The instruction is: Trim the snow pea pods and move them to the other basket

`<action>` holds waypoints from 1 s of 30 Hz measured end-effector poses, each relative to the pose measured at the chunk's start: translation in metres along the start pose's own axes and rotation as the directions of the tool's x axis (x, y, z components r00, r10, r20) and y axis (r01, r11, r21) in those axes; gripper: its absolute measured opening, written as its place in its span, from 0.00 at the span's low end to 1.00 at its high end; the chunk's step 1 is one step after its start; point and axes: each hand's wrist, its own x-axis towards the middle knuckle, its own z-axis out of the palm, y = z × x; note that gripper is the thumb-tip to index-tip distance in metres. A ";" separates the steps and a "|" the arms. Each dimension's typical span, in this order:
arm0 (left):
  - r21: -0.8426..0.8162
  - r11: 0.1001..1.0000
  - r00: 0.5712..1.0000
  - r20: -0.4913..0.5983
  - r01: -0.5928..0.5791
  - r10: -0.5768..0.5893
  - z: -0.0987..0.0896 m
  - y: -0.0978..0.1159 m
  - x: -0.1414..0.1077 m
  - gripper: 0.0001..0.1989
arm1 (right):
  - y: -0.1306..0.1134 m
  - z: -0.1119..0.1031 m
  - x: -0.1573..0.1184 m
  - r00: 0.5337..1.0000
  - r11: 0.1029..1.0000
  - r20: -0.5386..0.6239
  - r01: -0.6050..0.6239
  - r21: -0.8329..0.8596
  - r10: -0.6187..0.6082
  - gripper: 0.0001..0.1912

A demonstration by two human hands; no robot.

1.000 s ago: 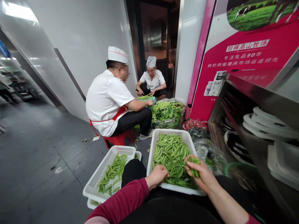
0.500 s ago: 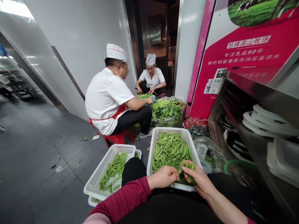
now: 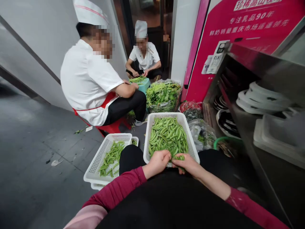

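Grey tiles run across the floor (image 3: 35,159), with scraps of leaf and litter near the baskets. Close by, a person in maroon sleeves has a white rectangular perforated plastic basket (image 3: 192,143) in front of them, well filled with flat green pods (image 3: 168,133). Over its near edge the two bare hands come close together. The right hand (image 3: 187,163) is clamped on a small bunch of green pods (image 3: 179,157); the left hand (image 3: 158,160), just beside it, has its thumb and fingers curled together, and I can't tell whether a pod is pinched there.

To the left, beside the black-trousered knee, a second white perforated plastic basket (image 3: 101,151) holds fewer pods, most of them toward its right side. Beyond it a co-worker in a white shirt and cap (image 3: 92,76) sits on a low red plastic stool (image 3: 114,125), and farther off another co-worker in white (image 3: 144,57) crouches, both hands over green stems. A big clear plastic bag of leafy greens (image 3: 164,92) stands right of them. At the far right, white plates (image 3: 250,101) are stacked on a metal shelf unit (image 3: 259,62).
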 end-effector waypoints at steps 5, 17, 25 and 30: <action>-0.306 0.875 0.927 0.157 0.374 -0.341 0.003 -0.015 0.004 0.12 | 0.024 -0.032 0.031 0.916 0.929 -0.345 -0.073 0.363 0.206 0.16; -0.438 0.713 0.837 0.264 0.547 -0.479 0.005 -0.021 0.001 0.15 | 0.010 -0.041 0.107 0.923 0.728 -0.255 0.040 -0.684 -0.290 0.06; -0.156 0.952 0.964 0.079 0.263 -0.254 0.007 -0.018 0.016 0.11 | 0.001 -0.044 0.067 0.953 0.956 -0.257 -0.087 0.279 0.161 0.15; 0.132 0.991 0.998 0.054 -0.027 0.020 0.012 -0.004 0.025 0.14 | -0.012 -0.028 0.041 0.968 0.836 -0.161 -0.077 0.543 0.193 0.16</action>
